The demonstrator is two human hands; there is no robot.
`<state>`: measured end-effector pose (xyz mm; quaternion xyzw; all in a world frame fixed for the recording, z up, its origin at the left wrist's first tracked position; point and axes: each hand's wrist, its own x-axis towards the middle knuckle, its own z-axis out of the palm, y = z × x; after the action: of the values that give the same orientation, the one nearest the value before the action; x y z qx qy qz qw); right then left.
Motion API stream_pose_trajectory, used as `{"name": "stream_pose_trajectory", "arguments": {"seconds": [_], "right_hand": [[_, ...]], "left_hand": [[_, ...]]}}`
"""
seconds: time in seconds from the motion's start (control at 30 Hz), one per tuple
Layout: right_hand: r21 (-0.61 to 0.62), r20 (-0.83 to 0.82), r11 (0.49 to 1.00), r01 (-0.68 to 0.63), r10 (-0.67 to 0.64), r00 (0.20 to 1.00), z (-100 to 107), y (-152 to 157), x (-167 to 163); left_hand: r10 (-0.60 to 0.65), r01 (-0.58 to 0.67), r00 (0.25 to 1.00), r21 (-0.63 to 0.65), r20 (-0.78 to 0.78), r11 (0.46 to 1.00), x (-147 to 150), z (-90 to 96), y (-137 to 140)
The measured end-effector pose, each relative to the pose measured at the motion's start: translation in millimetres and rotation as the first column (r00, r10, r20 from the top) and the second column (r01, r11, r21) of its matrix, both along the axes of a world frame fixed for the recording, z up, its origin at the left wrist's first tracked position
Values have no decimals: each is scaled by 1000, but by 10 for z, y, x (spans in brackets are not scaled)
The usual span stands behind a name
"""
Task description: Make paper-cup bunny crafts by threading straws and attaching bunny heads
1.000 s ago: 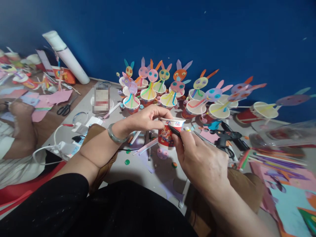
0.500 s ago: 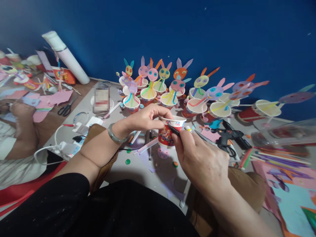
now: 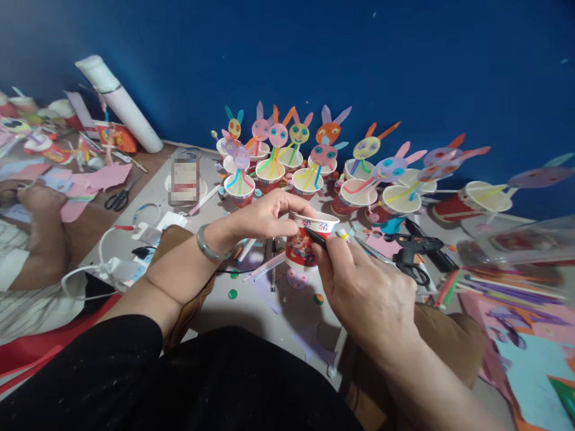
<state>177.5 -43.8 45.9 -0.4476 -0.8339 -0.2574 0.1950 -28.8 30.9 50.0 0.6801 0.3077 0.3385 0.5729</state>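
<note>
A red paper cup [image 3: 300, 246] with a white rim and printed picture is held above the table, slightly tilted. My left hand [image 3: 281, 214] grips its rim from the left, thumb outside and fingers over the edge. In my right hand [image 3: 366, 281] is a slim black pen [image 3: 315, 237], its tip at the cup's wall just under the rim. Whether the tip pierces or only touches the wall I cannot tell. Below the cup lies a pink paper face [image 3: 297, 278]. Clear straws [image 3: 266, 267] and a pen [image 3: 273, 278] lie beside it.
Several cups with paper rabbit heads [image 3: 239, 187] stand along the blue wall. A black glue gun [image 3: 415, 245] and scissors [image 3: 415, 274] lie right, near pipe cleaners [image 3: 516, 288] and coloured paper [image 3: 530, 365]. At left are a power strip [image 3: 128, 269] and another person's hand [image 3: 42, 194].
The cup has turned and tilted slightly, its base shifting a little left. Both hands stay nearly in place, with the pen still at the cup's wall.
</note>
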Motion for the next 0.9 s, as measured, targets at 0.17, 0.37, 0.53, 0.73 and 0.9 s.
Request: {"name": "stream_pose_trajectory", "arguments": {"seconds": [0.17,0.37,0.53,0.73,0.9], "right_hand": [[-1,28,1000,0,0,1000,5,-15,-12],[26,25,999,-27,26,999,-1,-27,-28],[30,34,999,-35,34,999,-21,-40,-42],[25,40,999,-32,31,999,-25,-47,-51],[8,42,1000,-27,27,999,-48,-42,-61]], "left_hand": [[-8,8,1000,-6,-9,1000,22,-7,-6],[30,-29,999,19,-43,999,63,-9,-42],[74,-75,997,-22,-30,997,121,-18,-83],[127,-128,991,-21,-50,992,153,-96,-80],[159,-159,987,-17,-22,987,178,-137,-74]]}}
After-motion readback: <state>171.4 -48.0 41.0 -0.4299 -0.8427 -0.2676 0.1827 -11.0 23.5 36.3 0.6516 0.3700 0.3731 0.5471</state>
